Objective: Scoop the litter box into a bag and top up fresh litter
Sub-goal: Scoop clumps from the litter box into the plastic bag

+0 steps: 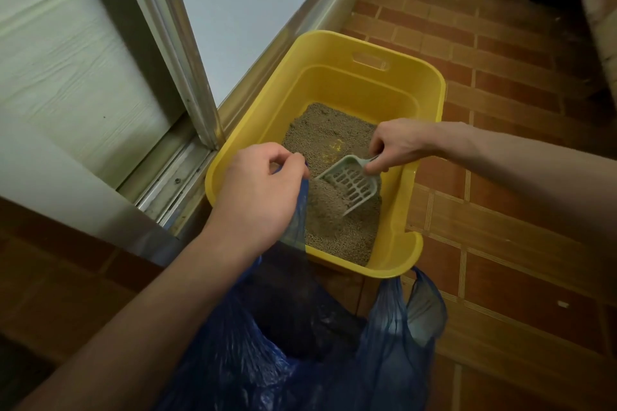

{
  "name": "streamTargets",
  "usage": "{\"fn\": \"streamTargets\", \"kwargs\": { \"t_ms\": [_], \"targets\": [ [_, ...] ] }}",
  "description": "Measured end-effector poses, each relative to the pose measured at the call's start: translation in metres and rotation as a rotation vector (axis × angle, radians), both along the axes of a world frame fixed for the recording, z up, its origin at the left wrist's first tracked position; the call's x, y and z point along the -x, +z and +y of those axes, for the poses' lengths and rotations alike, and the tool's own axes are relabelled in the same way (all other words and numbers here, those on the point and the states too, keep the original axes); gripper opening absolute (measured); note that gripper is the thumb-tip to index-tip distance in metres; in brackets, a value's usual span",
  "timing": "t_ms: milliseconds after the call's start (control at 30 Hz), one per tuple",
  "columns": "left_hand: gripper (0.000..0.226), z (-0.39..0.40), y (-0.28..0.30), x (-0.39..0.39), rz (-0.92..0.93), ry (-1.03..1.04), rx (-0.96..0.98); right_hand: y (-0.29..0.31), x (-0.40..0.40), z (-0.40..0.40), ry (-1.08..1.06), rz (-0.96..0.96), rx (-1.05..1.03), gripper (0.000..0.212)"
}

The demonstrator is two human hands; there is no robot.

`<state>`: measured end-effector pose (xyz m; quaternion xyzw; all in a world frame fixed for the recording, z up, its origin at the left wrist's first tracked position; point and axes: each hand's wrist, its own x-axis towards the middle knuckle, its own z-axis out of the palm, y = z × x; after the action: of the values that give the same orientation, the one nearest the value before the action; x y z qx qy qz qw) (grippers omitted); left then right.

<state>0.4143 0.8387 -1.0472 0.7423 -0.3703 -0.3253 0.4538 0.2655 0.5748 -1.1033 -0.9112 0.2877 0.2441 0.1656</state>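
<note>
The yellow box (pixel 334 53) stands on the tiled floor (pixel 500 143), pushed close against the metal door frame (pixel 200 157). Grey litter (pixel 320 133) covers its bottom in an uneven layer, and near the middle a small yellow patch of the bottom shows through. The scoop (pixel 350 182) is pushed with its front edge into the litter; the right hand (pixel 397 143) is closed around its handle. No clump is visible in the scoop. The left hand (pixel 260 190) pinches one edge of the blue bag (pixel 300 344) and holds it up over the near corner of the box, so the mouth is open just beside the litter. What is inside the bag is too dark to tell.

I judge the scooping is in progress, not finished. The topping up is still to do, and no fresh litter is in view. The bag edge hangs over part of the litter and may get in the way of the scoop.
</note>
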Motion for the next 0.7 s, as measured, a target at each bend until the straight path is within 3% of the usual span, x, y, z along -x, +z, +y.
{"fn": "streamTargets", "kwargs": {
  "t_ms": [267, 500, 700],
  "targets": [
    [0.025, 0.007, 0.001, -0.005, 0.012, 0.014, 0.012, 0.004, 0.020, 0.030, -0.215, -0.232, -0.249, 0.042],
    [0.026, 0.007, 0.004, -0.001, 0.049, 0.025, 0.009, 0.014, 0.060, 0.065, -0.338, -0.354, -0.109, 0.048],
    [0.025, 0.005, 0.003, 0.006, 0.051, 0.019, 0.005, 0.017, 0.082, 0.084, -0.468, -0.296, -0.017, 0.052]
  ]
}}
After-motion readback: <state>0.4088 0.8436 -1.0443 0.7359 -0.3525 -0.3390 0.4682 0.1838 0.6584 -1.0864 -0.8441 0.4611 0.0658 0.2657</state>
